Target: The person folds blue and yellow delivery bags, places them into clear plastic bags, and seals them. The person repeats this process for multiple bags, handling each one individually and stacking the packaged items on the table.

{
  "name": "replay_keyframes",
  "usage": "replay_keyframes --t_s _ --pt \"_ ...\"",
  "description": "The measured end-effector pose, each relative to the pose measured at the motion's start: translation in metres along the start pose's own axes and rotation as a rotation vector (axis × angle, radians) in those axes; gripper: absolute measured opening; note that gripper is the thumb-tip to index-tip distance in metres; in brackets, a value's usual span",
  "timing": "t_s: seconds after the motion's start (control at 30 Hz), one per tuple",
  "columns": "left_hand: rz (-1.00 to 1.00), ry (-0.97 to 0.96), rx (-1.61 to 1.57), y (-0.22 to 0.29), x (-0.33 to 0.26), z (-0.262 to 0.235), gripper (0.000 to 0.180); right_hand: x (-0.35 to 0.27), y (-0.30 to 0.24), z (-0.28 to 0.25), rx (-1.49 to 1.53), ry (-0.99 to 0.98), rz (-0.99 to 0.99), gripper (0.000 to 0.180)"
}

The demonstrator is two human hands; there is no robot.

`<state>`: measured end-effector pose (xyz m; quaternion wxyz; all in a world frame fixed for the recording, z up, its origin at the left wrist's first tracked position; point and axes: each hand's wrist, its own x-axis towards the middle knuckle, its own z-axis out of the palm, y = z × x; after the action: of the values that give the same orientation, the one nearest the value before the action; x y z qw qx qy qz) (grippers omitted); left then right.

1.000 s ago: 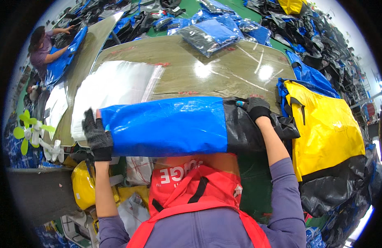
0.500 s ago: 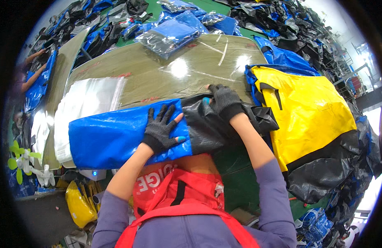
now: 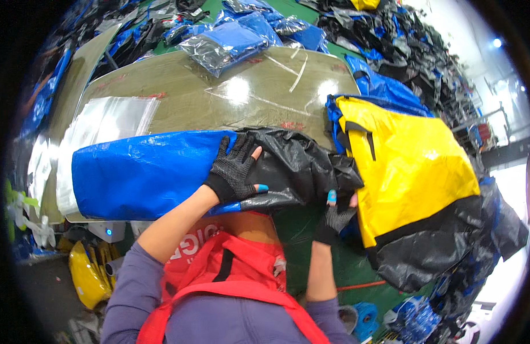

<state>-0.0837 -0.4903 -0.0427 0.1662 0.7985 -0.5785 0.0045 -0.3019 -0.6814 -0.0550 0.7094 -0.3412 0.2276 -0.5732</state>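
Blue woven-plastic, with a crinkled black end, the long dry bag (image 3: pixel 161 172) we are handling is lying flat along the near edge of the olive-green worktable (image 3: pixel 219 97), its long axis running left to right and the black end pointing right. We are pressing our left hand (image 3: pixel 235 169), in a black dotted fingerless glove, spread flat and unclenched on the seam where blue meets black, probably to pin the fabric down. We are pinching the lower black edge with our right hand (image 3: pixel 336 215), fingers closed on the bag, seemingly to fold it over. Just right of it, a yellow-and-black bag (image 3: pixel 411 172) is lying. Clear plastic sleeves (image 3: pixel 107 120) are resting beyond the blue end.
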Motion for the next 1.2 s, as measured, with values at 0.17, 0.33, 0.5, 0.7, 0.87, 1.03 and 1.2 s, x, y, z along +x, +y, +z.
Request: replay_keyframes --t_s 0.17,0.33,0.5,0.7,0.87,1.03,1.2 --pt "-0.01 -0.031 -0.023 0.002 0.004 -0.01 0.096 -0.01 0.001 0.015 -0.454 -0.145 -0.043 0.051" --pt "0.035 0.093 -0.221 -0.004 -0.009 -0.009 0.082 -0.079 -0.005 0.162 -0.899 -0.911 -0.38 0.04" --pt "0.033 0.008 -0.154 -0.023 -0.053 -0.011 0.069 -0.127 0.036 0.218 -1.203 -1.337 -0.636 0.069" --pt "0.24 -0.551 -0.624 0.017 -0.08 -0.084 0.053 -0.107 0.061 0.182 -1.215 -1.302 -0.585 0.072" --pt "-0.305 0.112 -0.071 -0.067 -0.132 -0.121 0.057 -0.125 0.078 0.206 -1.395 -1.389 -0.652 0.052" --pt "-0.332 -0.119 0.211 -0.11 -0.145 -0.071 0.067 -0.158 0.116 0.239 -1.286 -1.242 -0.793 0.073" --pt "-0.626 0.218 0.558 -0.16 -0.222 -0.109 0.076 -0.179 0.143 0.249 -1.75 -1.424 -0.452 0.081"
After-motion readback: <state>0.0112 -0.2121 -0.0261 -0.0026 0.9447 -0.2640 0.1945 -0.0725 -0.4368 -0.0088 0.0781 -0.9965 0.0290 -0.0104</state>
